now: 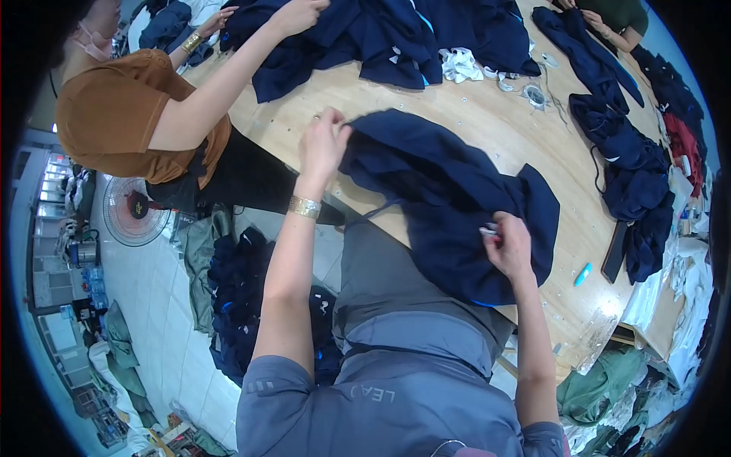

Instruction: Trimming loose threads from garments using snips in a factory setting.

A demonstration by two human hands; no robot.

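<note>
A dark navy garment [457, 179] is spread in loose folds over the near edge of the wooden table, in front of my body. My left hand [324, 145] pinches its upper left edge and lifts it a little. A thin navy cord [383, 208] hangs from the garment's left side. Over the right part of the cloth is my right hand [509, 247], its fingers closed round a small silvery tool [488, 229]. Most of that tool is hidden by the fingers, so its exact kind does not show. A bright blue strip peeks out at the garment's lower edge.
More navy garments [365, 38] lie heaped across the table's far side, with others [632, 167] at the right. A tape roll [534, 95], a blue marker [583, 274] and a dark phone-like slab [614, 253] rest on the table [304, 95]. A co-worker [114, 114] stands close at left.
</note>
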